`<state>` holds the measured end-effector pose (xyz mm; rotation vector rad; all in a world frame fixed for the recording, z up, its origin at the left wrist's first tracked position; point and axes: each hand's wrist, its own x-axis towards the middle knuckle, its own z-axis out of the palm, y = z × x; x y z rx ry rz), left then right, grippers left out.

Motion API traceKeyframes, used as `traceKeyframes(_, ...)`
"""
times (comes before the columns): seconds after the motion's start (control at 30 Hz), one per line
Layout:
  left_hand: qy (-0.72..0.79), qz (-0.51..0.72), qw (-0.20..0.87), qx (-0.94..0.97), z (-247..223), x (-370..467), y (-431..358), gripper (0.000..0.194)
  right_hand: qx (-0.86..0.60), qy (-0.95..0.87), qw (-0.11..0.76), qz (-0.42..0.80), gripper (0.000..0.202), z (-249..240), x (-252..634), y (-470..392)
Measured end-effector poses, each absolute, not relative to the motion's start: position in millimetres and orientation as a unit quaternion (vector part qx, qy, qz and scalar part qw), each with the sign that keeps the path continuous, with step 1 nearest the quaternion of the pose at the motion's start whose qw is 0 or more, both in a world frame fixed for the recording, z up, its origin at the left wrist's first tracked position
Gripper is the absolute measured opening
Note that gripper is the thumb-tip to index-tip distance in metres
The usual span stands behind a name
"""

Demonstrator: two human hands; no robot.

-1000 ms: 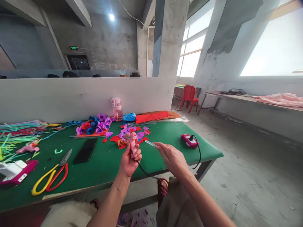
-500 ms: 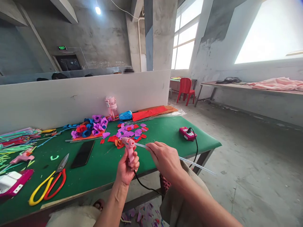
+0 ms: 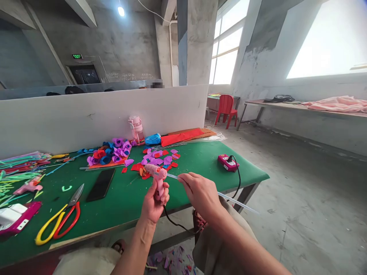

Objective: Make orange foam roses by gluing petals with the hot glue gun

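Note:
My left hand point(image 3: 154, 200) is wrapped around the handle of a pink glue gun point(image 3: 159, 177), its nozzle aimed away to the left. In my right hand point(image 3: 201, 193) is a long clear glue stick point(image 3: 239, 202). The front end of that stick meets the back of the gun, and the rest trails out behind my hand to the right. Just beyond the gun lie purple and red paper petals point(image 3: 155, 157). A small orange piece point(image 3: 142, 172) sits by the nozzle, partly hidden.
On the green table point(image 3: 197, 160) lie red-and-yellow scissors point(image 3: 64, 219), a black phone point(image 3: 101, 185), paper flowers point(image 3: 110, 152), and a second pink glue gun point(image 3: 28, 186). A magenta power strip point(image 3: 228, 163) with a black cable stands right. A white partition point(image 3: 86, 118) runs behind a pink bottle point(image 3: 136, 128).
The glue gun has turned slightly in my left hand, its nozzle swinging left. My right hand keeps its hold on the glue stick. The view has shifted a little.

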<state>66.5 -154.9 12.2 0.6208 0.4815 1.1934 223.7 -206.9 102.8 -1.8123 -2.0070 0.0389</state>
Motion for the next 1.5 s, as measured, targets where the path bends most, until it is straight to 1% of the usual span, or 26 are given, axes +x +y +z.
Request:
traceKeyframes(0.17,0.271,0.573,0.670,0.386,14,64,-158,0.040,-0.618,-0.727,0.297,0.041,0.026,88,237,-206)
traceKeyframes(0.33,0.294,0.571,0.642,0.419,17,66,-165,0.036,-0.563,-0.721,0.388,0.111,0.027,69,245,-204)
traceKeyframes(0.43,0.297,0.572,0.638,0.422,18,71,-169,0.038,-0.555,-0.705,0.418,0.138,0.028,62,245,-204)
traceKeyframes(0.63,0.297,0.578,0.626,0.431,15,75,-174,0.034,-0.564,-0.696,0.419,0.146,0.031,62,245,-205)
traceKeyframes(0.9,0.315,0.582,0.635,0.398,16,82,-176,0.037,-0.552,-0.712,0.408,0.149,0.029,61,253,-198)
traceKeyframes(0.97,0.316,0.590,0.634,0.387,17,85,-177,0.038,-0.552,-0.722,0.399,0.126,0.030,61,255,-196)
traceKeyframes(1.1,0.311,0.594,0.642,0.372,15,92,-176,0.035,-0.563,-0.740,0.368,0.021,0.031,57,258,-195)
traceKeyframes(1.2,0.303,0.589,0.651,0.370,12,97,-176,0.031,-0.559,-0.745,0.362,-0.038,0.032,49,262,-194)
traceKeyframes(1.37,0.294,0.582,0.658,0.376,10,102,-175,0.030,-0.553,-0.740,0.382,-0.038,0.034,35,270,-188)
traceKeyframes(1.5,0.293,0.580,0.659,0.379,10,101,-174,0.028,-0.555,-0.733,0.391,-0.023,0.034,39,273,-188)
